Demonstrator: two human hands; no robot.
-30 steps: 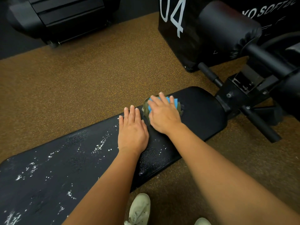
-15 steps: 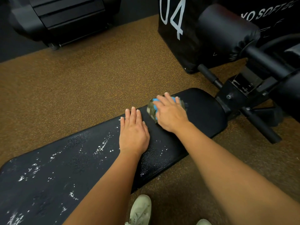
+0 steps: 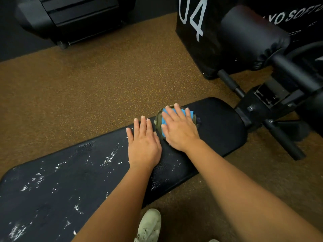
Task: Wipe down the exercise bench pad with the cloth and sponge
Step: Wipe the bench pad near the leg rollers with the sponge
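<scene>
The black bench pad (image 3: 223, 126) runs from the lower left to the middle right, with white foam flecks and wet patches over its left half. My right hand (image 3: 180, 128) presses flat with straight fingers on a blue sponge (image 3: 165, 122). The sponge lies on a greenish cloth (image 3: 158, 122) near the pad's far edge. Just left of it, my left hand (image 3: 142, 142) lies flat on the pad, fingers straight and together. Most of the sponge and cloth is hidden under my right hand.
The bench's black frame and roller pad (image 3: 251, 35) stand at the right, with a crossbar (image 3: 286, 142) low over the floor. A black box marked 04 (image 3: 192, 32) is behind. A dark machine (image 3: 73, 18) stands at the back left. My shoe (image 3: 149, 226) is below the pad.
My right hand slid the sponge and cloth a little to the right along the pad, then back towards the left hand. The left hand stayed in place.
</scene>
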